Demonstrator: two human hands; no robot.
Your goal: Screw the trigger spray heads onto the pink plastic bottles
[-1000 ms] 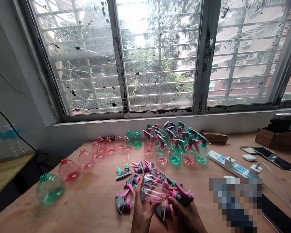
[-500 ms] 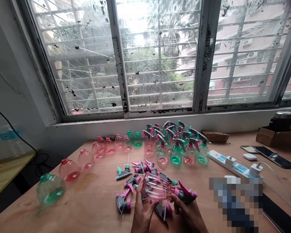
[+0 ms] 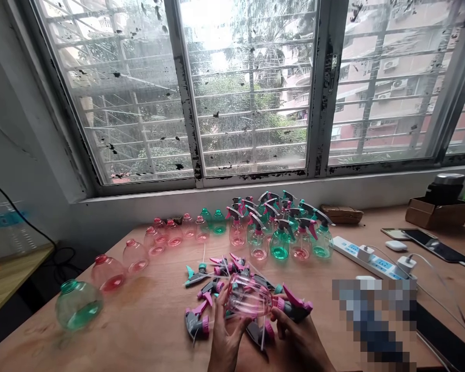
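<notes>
My left hand (image 3: 227, 338) grips a clear pink spray bottle (image 3: 248, 299) held on its side above the wooden table (image 3: 139, 320). My right hand (image 3: 298, 338) is closed on the pink and grey trigger sprayer head (image 3: 292, 306) at the bottle's neck. Just behind my hands lies a pile of loose trigger heads (image 3: 213, 289) in pink, grey and teal.
A cluster of finished bottles with sprayers (image 3: 282, 232) stands at the back. Open pink bottles (image 3: 166, 232) line up to the left, with a green bottle (image 3: 77, 307) near the left edge. A power strip (image 3: 372, 258), phones (image 3: 436, 245) and a cardboard box (image 3: 437, 212) lie to the right.
The bottle and sprayer head stay in my hands with only slight turning at the neck. The view has tilted a little downward.
</notes>
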